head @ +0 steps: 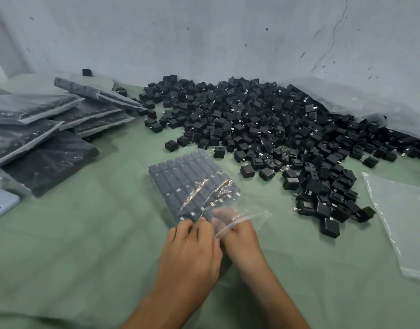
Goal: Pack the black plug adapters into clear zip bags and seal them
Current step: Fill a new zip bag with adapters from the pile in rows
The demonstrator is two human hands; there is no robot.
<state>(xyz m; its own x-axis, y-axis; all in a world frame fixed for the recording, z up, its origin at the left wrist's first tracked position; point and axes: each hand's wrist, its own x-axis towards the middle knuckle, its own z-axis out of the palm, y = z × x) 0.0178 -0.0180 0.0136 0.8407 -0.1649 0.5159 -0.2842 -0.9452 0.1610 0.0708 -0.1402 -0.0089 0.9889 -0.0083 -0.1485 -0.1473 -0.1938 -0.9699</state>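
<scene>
We look down on a green cloth (85,233) spread over a work surface, with a pale, marked wall (204,32) behind it.

In the middle, just beyond our hands, lies a clear zip bag (192,184) packed with black plug adapters in neat, tight rows. It rests flat on the cloth, with its open mouth towards us. Our left hand (192,243) pinches the near left corner of the mouth, fingers curled on the plastic. Our right hand (237,236) sits close beside it, touching it, and grips the loose flap with the zip strip (242,220). The fingertips show through the clear film, so they seem to lie under or inside it, though blur keeps us from being sure. The flap to the right still stands apart and is not pressed flat.

Beyond the bag and to its right, a broad heap of loose adapters (263,119) runs back to the wall, spilling from a big crumpled plastic sheet (370,100). At the far left, several filled bags (50,119) are stacked unevenly, overlapping one another. At the right edge, flat empty bags (403,222) lie on the cloth, near the heap. A light blue object (1,205) is cut off at the left edge.
</scene>
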